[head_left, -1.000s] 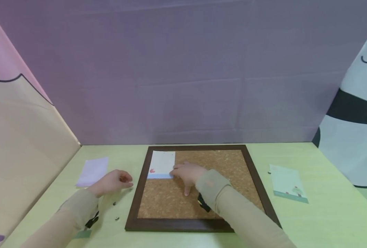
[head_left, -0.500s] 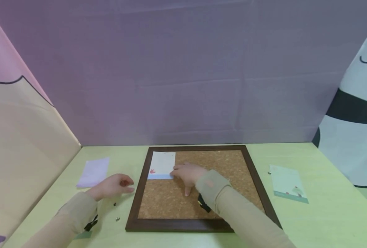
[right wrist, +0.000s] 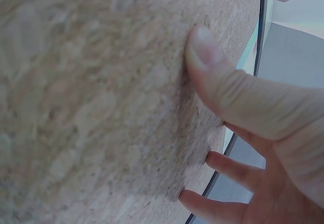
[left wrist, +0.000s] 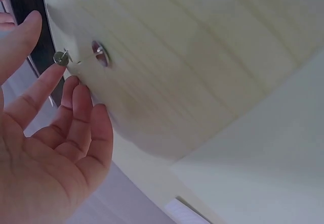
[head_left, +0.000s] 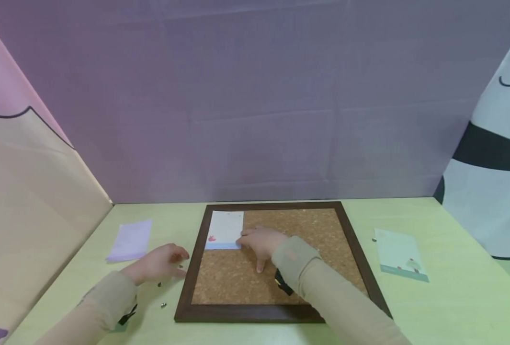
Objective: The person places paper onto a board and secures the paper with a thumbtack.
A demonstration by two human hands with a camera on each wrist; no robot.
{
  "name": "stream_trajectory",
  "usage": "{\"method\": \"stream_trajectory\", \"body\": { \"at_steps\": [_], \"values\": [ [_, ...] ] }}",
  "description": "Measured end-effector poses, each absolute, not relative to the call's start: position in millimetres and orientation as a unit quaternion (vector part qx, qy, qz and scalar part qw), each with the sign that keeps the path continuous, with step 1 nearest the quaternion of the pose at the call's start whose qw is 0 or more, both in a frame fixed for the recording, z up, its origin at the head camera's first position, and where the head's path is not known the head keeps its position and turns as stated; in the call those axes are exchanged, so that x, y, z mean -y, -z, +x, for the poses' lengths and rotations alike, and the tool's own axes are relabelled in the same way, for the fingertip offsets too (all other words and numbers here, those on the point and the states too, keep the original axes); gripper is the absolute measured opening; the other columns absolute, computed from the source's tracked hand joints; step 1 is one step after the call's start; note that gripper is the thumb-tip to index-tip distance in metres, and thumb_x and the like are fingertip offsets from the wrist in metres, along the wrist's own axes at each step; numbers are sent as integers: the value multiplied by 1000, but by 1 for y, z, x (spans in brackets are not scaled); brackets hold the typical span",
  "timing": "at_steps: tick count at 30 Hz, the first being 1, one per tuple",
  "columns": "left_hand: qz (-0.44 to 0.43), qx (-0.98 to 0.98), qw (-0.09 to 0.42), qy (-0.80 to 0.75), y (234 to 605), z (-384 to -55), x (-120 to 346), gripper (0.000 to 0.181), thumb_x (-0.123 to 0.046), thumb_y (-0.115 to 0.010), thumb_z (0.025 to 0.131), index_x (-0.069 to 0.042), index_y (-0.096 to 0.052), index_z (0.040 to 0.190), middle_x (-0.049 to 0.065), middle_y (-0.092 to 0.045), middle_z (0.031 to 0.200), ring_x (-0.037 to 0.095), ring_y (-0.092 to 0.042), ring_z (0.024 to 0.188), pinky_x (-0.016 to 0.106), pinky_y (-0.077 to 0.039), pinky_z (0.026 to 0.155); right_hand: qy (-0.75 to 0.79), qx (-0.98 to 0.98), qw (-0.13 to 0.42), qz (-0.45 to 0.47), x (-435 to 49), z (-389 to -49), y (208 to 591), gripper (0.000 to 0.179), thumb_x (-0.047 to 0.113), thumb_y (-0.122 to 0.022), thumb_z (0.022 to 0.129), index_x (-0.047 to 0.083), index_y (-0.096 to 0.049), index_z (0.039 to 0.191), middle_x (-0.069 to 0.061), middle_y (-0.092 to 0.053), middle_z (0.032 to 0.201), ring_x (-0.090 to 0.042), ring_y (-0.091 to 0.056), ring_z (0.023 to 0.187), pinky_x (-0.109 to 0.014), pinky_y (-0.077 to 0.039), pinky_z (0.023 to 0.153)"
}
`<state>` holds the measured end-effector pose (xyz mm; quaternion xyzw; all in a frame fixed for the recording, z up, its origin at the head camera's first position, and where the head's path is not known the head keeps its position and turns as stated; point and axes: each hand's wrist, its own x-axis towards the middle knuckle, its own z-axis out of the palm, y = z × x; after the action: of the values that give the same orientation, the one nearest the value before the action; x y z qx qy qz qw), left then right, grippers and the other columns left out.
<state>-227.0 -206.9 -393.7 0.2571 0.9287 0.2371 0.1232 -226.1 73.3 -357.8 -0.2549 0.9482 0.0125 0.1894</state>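
In the head view my right hand (head_left: 263, 239) rests on the framed cork board (head_left: 233, 280). Its fingertips lie at the lower right corner of a white note sheet (head_left: 225, 226) with a blue bottom strip. The right wrist view shows the thumb (right wrist: 207, 57) and spread fingertips against the cork. Left of the board's frame, my left hand (head_left: 157, 263) is low over the table, thumb and index finger apart. At the index fingertip is a metal thumbtack (left wrist: 61, 58); the thumb stands off from it. A second thumbtack (left wrist: 100, 53) lies beside it, flat head showing.
Two more thumbtacks, one (head_left: 159, 284) behind the other (head_left: 163, 304), lie left of the board. A lilac sheet (head_left: 130, 239) is at the back left. On the right are a pale green note sheet (head_left: 401, 251) and a small tack (head_left: 374, 239). My left wrist partly covers another green sheet (head_left: 119, 328).
My left hand has moved slightly right and toward me, its thumb and index finger spreading, and a thumbtack now shows between them. The right hand and white note sheet stay in place.
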Motion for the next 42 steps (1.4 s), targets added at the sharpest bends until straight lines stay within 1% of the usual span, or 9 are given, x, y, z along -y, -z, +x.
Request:
{"method": "stream_trajectory", "body": {
  "at_steps": [6, 10, 15, 27, 36, 42],
  "values": [
    [281, -926, 111, -226, 397, -228, 209, 38, -12, -80, 70, 1, -64, 102, 7, -64, 93, 25, -60, 87, 44, -50, 81, -10, -948, 193, -251, -73, -227, 358, 83, 23, -81, 69, 27, -41, 142, 4, -30, 153, -24, -26, 142, -38, -31, 112],
    [302, -922, 99, -220, 397, -227, 211, 30, -10, -79, 71, -2, -64, 95, 2, -63, 88, 18, -58, 82, 38, -51, 77, -14, -948, 196, -250, -73, -227, 359, 84, 24, -81, 69, 28, -41, 142, 5, -29, 154, -23, -25, 142, -38, -30, 112],
    [308, -921, 93, -220, 398, -226, 212, 21, -8, -77, 73, -7, -62, 88, -2, -61, 85, 15, -57, 81, 37, -51, 77, -19, -948, 195, -252, -73, -227, 359, 83, 25, -81, 69, 28, -41, 142, 4, -30, 154, -23, -25, 142, -38, -30, 112],
    [306, -920, 85, -228, 400, -227, 214, 14, -5, -73, 77, -9, -62, 85, -5, -59, 82, 8, -51, 76, 28, -48, 70, -13, -949, 187, -252, -73, -226, 359, 83, 22, -82, 69, 27, -42, 141, 4, -31, 153, -24, -28, 141, -38, -31, 112],
    [302, -920, 86, -235, 400, -226, 213, 14, 1, -71, 77, -7, -61, 82, -3, -59, 78, 7, -51, 72, 25, -47, 65, -17, -949, 185, -254, -73, -226, 359, 82, 22, -82, 69, 26, -43, 141, 3, -32, 153, -26, -29, 141, -38, -31, 112],
    [302, -919, 89, -236, 401, -228, 214, 13, 3, -69, 78, -7, -61, 80, -4, -58, 76, 6, -51, 71, 24, -47, 64, -21, -949, 185, -256, -73, -227, 359, 82, 23, -81, 70, 26, -42, 141, 3, -32, 153, -25, -28, 141, -38, -30, 112]
  ]
}}
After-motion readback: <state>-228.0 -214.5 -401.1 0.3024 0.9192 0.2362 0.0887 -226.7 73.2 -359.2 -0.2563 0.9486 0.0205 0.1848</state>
